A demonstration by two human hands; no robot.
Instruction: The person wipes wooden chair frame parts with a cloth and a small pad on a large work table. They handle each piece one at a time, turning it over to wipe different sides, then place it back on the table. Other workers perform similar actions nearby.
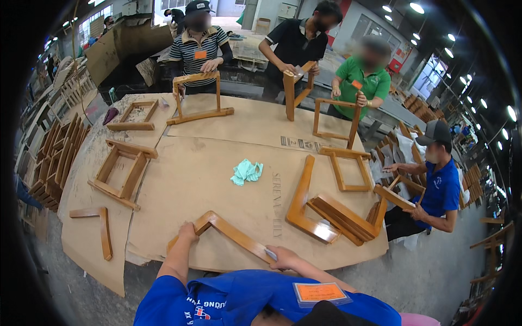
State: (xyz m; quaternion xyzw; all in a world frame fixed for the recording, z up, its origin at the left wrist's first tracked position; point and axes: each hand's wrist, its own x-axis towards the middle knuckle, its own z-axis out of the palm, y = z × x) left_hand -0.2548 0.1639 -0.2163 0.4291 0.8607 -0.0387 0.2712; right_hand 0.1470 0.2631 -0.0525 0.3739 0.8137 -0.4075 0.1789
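An L-shaped varnished wooden frame piece (237,237) lies at the near edge of the paper-covered table, its corner pointing away from me. My left hand (187,232) is closed around its shorter arm, just left of the corner. At the far end of the longer arm, my right hand (284,257) presses a small pale grey flat piece (270,254) against the wood; its kind is too small to make out. Beyond the corner, a crumpled mint-green cloth (247,171) rests on the brown paper, apart from both hands.
Another L-shaped piece (104,231) and wooden frames (125,171) lie to the left. More L-shaped pieces (304,209) are grouped at right. Across the brown-papered table (201,179), several co-workers handle frames. Stacked wooden parts (58,155) stand on the floor at left.
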